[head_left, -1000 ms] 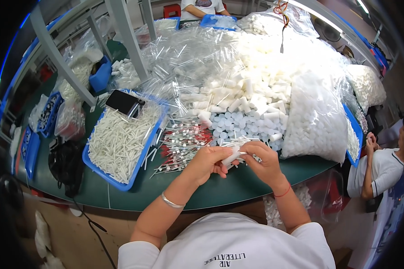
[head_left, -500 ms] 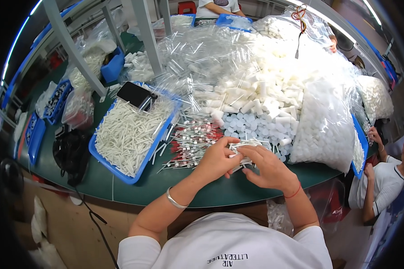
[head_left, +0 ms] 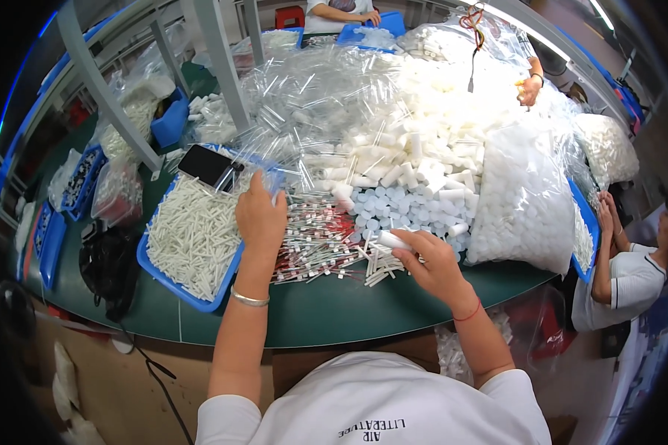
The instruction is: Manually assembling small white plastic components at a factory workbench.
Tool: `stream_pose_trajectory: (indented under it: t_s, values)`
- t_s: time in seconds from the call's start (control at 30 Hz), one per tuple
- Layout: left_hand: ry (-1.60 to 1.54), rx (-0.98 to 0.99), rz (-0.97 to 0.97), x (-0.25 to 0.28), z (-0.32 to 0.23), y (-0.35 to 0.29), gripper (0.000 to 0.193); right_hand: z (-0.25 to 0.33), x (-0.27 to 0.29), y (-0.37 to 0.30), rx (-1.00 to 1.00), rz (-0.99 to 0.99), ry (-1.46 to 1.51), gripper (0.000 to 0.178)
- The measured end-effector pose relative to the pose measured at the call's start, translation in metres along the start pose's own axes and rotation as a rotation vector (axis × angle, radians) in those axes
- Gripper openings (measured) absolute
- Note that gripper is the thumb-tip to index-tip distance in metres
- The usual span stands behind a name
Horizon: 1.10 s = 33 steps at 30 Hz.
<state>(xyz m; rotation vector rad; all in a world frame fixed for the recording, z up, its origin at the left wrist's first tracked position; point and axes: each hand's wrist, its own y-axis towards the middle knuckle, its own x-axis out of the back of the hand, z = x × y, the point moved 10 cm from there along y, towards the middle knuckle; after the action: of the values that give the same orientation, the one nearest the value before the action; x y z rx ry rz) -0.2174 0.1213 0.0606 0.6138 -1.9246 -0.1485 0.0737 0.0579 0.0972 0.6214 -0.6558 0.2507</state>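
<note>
A short white cylinder (head_left: 393, 241) is in my right hand (head_left: 439, 271), pinched between thumb and fingers above a small heap of thin white sticks (head_left: 382, 268). Over the right rim of a blue tray (head_left: 221, 291), my left hand (head_left: 261, 219) reaches forward with fingers stretched and apart, near clear thin tubes (head_left: 293, 159). White sticks (head_left: 193, 248) fill that tray, and a black phone-like device (head_left: 206, 166) lies across its far end. Between my hands is a pile of red and white wired parts (head_left: 315, 241). Translucent round caps (head_left: 401, 211) lie beyond my right hand.
Large white cylinders (head_left: 445, 141) are heaped farther back. A full plastic bag (head_left: 523, 204) stands at the right. A grey metal post (head_left: 223, 67) rises from the green table (head_left: 304, 326). A black bag (head_left: 110, 267) lies left. Co-workers sit at the far side and right.
My hands have parted. The left moved left and forward to the tray's edge; the right stayed near the stick heap and now shows a white cylinder in its grip.
</note>
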Motion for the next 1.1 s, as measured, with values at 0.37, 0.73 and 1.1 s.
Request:
stream_pose_trajectory:
  t_s: [0.37,0.73,1.1]
  values:
    - [-0.989,-0.392,0.526,0.003,-0.130,-0.092,0.032,0.001,0.024,0.005,-0.080,-0.185,0.301,0.027]
    - [-0.726,-0.421,0.554,-0.004,-0.134,-0.113,0.029,0.027,0.015,-0.005,0.100,0.119,-0.022,0.034]
    - [-1.032,0.021,1.024,-0.057,-0.128,-0.144,0.041,0.000,-0.002,-0.018,-0.222,0.140,0.461,0.058]
